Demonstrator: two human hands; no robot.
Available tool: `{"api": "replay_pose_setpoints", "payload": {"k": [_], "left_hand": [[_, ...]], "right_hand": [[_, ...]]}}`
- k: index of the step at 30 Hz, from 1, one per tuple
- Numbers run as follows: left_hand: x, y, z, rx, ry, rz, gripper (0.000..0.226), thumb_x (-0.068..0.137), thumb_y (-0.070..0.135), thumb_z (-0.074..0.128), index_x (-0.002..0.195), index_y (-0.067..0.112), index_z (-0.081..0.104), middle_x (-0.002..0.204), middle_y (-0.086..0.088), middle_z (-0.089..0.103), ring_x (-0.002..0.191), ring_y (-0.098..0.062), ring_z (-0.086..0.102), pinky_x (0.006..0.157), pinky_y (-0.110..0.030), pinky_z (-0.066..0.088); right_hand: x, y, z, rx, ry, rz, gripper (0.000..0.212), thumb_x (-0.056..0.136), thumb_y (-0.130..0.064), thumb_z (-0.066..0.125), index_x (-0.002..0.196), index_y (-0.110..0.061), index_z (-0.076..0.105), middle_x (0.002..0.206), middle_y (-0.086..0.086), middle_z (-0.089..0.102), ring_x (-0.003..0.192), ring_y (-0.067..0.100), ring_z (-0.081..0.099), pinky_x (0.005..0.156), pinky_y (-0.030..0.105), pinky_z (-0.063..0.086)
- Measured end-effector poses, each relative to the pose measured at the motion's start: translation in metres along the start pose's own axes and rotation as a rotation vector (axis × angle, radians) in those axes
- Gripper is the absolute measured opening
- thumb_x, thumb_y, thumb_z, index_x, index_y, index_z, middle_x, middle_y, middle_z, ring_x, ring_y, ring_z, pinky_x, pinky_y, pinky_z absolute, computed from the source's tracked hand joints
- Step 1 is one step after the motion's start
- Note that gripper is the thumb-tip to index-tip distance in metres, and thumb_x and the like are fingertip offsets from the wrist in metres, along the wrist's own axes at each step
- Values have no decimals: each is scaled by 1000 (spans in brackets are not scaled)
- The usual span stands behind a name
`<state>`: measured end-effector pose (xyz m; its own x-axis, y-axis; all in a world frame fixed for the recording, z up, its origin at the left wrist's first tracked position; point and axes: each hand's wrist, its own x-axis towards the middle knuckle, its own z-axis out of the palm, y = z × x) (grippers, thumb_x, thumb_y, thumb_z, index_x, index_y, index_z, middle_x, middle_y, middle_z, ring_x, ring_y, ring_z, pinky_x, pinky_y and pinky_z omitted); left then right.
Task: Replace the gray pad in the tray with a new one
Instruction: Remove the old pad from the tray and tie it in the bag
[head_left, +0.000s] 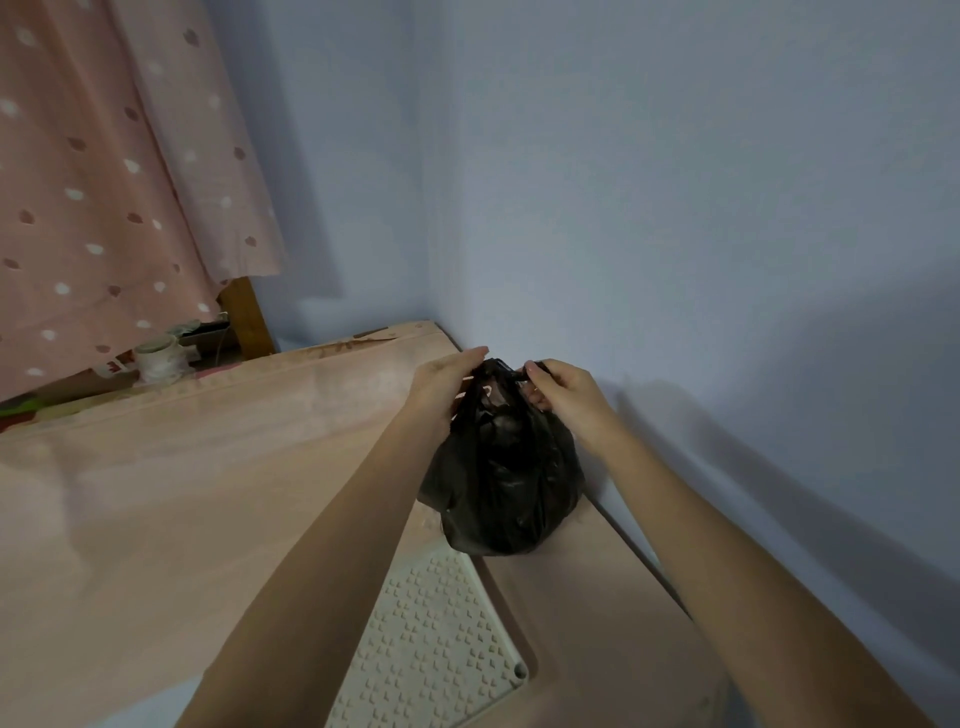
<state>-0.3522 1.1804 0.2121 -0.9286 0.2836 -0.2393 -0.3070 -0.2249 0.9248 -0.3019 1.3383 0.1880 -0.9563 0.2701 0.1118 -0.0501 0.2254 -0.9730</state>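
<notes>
— What can't you make out here?

— The contents of the crumpled black plastic bag (501, 478); the film is opaque. The left hand (445, 387) has its fingertips hidden behind the bag's top, so its grip there can't be judged. The right hand (563, 392) covers the bag's handle where it pinches it.

— And lower down?

— The cream plastic tray with raised heart-shaped studs (431, 639) is cut off by the near edge, and the left forearm crosses it.

— Far left?

— Small pale cluttered objects (161, 356) under the pink spotted curtain (104, 182), too blurred to identify.
</notes>
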Motion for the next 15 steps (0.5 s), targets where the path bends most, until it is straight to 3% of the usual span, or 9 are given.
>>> {"api": "replay_pose_setpoints", "payload": {"k": [4,7,12,15], "left_hand": [[5,-5,-20,-70,146,125,24,83,-1,67,104,10,65,81,-9,70,61,-13,69,57,-19,56],[11,-9,-46,-114,295,71,15,81,1,70,95,5,65,94,-16,68,72,-18,68,62,-22,58],[19,-25,-98,-98,510,-33,14,76,6,77,78,4,63,90,-16,67,66,-18,66,56,-23,58],[19,-42,-120,-123,561,-102,15,76,5,76,80,2,62,94,-18,67,71,-20,66,68,-28,56]], "right_hand": [[-2,11,-4,57,155,67,27,97,-23,50,75,-17,64,66,-3,63,58,4,58,57,14,47],[-4,27,-19,154,288,174,27,99,-20,47,77,-13,60,66,2,59,57,10,54,57,18,46],[-18,63,-48,261,333,379,21,99,-21,48,90,-7,61,70,5,60,63,14,55,61,24,50],[-25,79,-56,355,344,475,20,99,-21,48,94,-5,59,75,8,62,67,16,59,58,25,55]]}}
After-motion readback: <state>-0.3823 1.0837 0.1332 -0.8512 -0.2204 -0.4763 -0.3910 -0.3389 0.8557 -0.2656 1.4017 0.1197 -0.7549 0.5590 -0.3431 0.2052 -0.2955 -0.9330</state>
